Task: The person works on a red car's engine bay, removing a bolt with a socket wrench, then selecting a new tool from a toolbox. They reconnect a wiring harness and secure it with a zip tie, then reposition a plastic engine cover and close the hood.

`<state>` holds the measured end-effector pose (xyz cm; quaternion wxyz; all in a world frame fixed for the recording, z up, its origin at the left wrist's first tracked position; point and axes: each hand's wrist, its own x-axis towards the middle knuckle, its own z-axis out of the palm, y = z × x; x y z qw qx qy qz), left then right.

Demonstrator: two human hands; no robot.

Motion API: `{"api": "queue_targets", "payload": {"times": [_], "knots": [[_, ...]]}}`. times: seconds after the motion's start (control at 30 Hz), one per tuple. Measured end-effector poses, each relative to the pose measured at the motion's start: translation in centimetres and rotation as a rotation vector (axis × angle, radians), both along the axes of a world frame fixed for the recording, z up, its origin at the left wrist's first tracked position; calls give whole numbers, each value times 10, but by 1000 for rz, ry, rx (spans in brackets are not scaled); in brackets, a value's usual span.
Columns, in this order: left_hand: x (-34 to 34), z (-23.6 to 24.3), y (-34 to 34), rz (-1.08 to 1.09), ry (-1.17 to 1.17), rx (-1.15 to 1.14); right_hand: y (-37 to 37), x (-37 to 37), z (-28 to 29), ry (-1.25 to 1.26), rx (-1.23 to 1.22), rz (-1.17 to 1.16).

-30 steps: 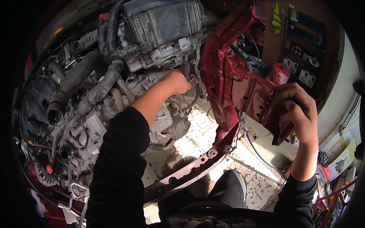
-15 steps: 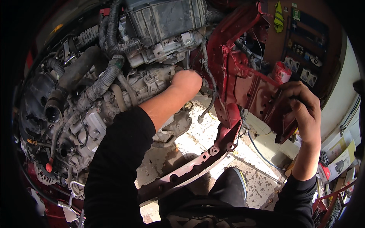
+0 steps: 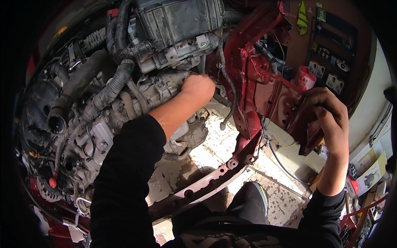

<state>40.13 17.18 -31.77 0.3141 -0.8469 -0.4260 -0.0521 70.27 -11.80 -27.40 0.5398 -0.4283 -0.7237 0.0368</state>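
Observation:
My left hand [image 3: 199, 89] is closed in a fist at the far right end of the dusty engine [image 3: 159, 89], its fingers turned away and hidden. Whatever it grips does not show. Just right of the fist a short dark hose-like piece [image 3: 222, 99] sticks out, and a black cable [image 3: 228, 76] hangs beside it. My right hand [image 3: 332, 115] is curled over the end of a red body panel [image 3: 278, 97], its fingertips partly out of sight behind the edge.
A red front crossmember [image 3: 202, 184] curves between me and the engine. Above the engine sits a black ribbed box [image 3: 182, 22]; corrugated hoses [image 3: 109, 89] run on its left. A red bucket [image 3: 305, 78] and shelved bottles [image 3: 333, 82] stand at right. A blue hose [image 3: 285, 167] crosses the floor.
My left fist has shifted slightly left and down, and more of the dark hose-like piece beside it shows. The hanging cable's lower end has swung a little right. My right hand stays put.

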Motion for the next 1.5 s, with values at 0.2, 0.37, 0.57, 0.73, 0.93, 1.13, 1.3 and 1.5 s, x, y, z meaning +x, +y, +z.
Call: {"api": "queue_targets", "payload": {"times": [0.2, 0.37, 0.57, 0.73, 0.93, 1.13, 1.3, 1.5], "knots": [[-9, 38, 25, 172, -549, -636, 3, 2, -1, 4, 4, 13], [-2, -9, 9, -20, -201, -27, 3, 2, 0, -14, 17, -2], [-6, 0, -3, -47, -143, -20, 2, -2, 0, 33, -21, 10], [-16, 18, -29, 19, -280, -106, 0, -2, 2, 29, -69, -4], [-84, 31, -59, -170, -416, -14, -23, -42, 6, -529, 377, -717], [-125, 18, -80, -327, -468, 26, 11, -130, -81, -378, 14, -96], [-136, 24, -77, -510, -859, -180, 133, -167, -136, -612, -184, -376], [-148, 22, -74, -674, -984, -215, 158, -201, -118, -541, 96, -256]]}}
